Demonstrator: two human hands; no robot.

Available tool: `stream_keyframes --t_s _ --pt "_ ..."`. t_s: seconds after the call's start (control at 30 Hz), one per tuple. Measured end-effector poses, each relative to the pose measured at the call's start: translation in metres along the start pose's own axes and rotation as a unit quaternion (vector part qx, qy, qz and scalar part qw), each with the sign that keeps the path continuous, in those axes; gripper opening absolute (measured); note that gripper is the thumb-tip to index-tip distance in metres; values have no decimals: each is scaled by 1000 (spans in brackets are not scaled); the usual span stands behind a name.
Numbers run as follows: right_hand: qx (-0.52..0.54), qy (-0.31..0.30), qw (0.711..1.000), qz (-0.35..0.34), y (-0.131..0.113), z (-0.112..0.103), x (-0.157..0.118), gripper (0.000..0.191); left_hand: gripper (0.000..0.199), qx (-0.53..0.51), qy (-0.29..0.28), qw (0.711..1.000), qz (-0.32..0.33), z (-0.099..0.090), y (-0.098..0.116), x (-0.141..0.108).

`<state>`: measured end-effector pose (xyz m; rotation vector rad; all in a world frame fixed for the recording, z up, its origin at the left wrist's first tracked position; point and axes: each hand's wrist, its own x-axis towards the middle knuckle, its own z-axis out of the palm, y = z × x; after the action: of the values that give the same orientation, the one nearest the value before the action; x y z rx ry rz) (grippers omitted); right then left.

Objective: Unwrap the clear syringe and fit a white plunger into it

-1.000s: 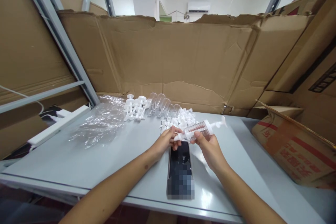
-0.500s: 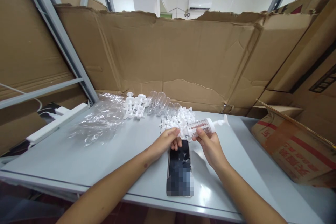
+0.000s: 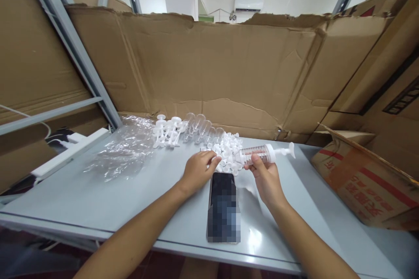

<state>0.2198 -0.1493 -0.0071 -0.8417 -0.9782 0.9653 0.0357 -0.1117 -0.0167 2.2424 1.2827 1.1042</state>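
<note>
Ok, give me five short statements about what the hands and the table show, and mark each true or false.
1. The right hand holds a clear syringe with a white plunger. True.
2. The left hand holds the phone. False: the phone lies flat on the table; the left hand reaches into the pile of small white parts.
3. A crumpled clear plastic bag lies left of the hands. True.
4. The syringe points straight up. False: it lies roughly level, plunger toward the right.
5. Cardboard sheets stand behind the table. True.
</note>
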Motion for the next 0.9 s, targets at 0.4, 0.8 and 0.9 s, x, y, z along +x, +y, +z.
stream_keyframes --t_s 0.4,0.8,0.9 --pt "-16 -3 1000 7 -3 1 -1 22 21 154 -58 983 82 11 -23 18" --pt "-45 -30 998 24 -1 1 -3 22 25 108 -16 991 79 6 -8 8" --pt "-70 -49 995 41 -4 3 -3 25 23 16 9 998 57 1 1 3"
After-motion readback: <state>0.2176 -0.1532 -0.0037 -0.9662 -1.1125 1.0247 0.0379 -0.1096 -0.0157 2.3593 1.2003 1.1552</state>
